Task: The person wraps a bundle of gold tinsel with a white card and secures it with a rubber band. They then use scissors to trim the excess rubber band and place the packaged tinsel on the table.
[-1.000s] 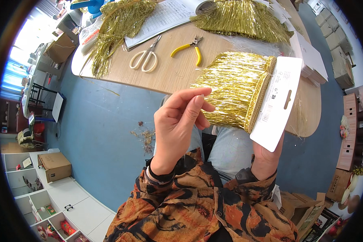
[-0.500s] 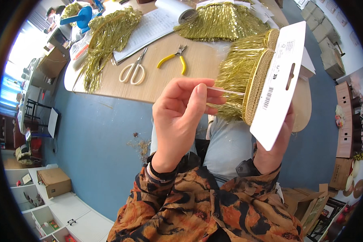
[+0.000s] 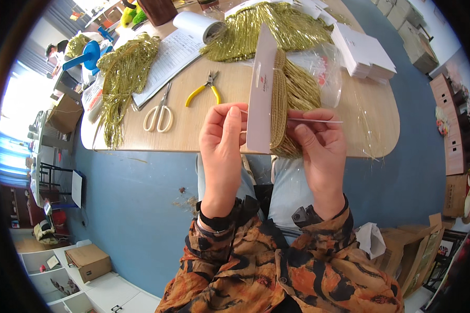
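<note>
A gold tinsel fringe (image 3: 302, 86) with a braided band (image 3: 279, 107) is folded up against a white header card (image 3: 261, 96), held upright just over the table's near edge. My left hand (image 3: 222, 148) is closed at the card's left side, thumb and fingers pinching a short bit of thin white strip. On the fringe side, my right hand (image 3: 321, 148) is closed on a thin white strip (image 3: 318, 121), whose free end sticks out to the right. Some fingertips of both hands are hidden behind the card and the fringe.
On the wooden table (image 3: 193, 133) lie white-handled scissors (image 3: 159, 116) and yellow-handled pliers (image 3: 204, 89). More gold fringe (image 3: 125, 78) hangs over papers (image 3: 169, 57) at left; another pile (image 3: 263, 31) is at the back. White cards (image 3: 360, 49) are stacked at right beside a clear bag (image 3: 329, 73).
The card and fringe have moved left and turned, so the card's other face shows. My right hand has come out from behind the card to grip a strip on the fringe side.
</note>
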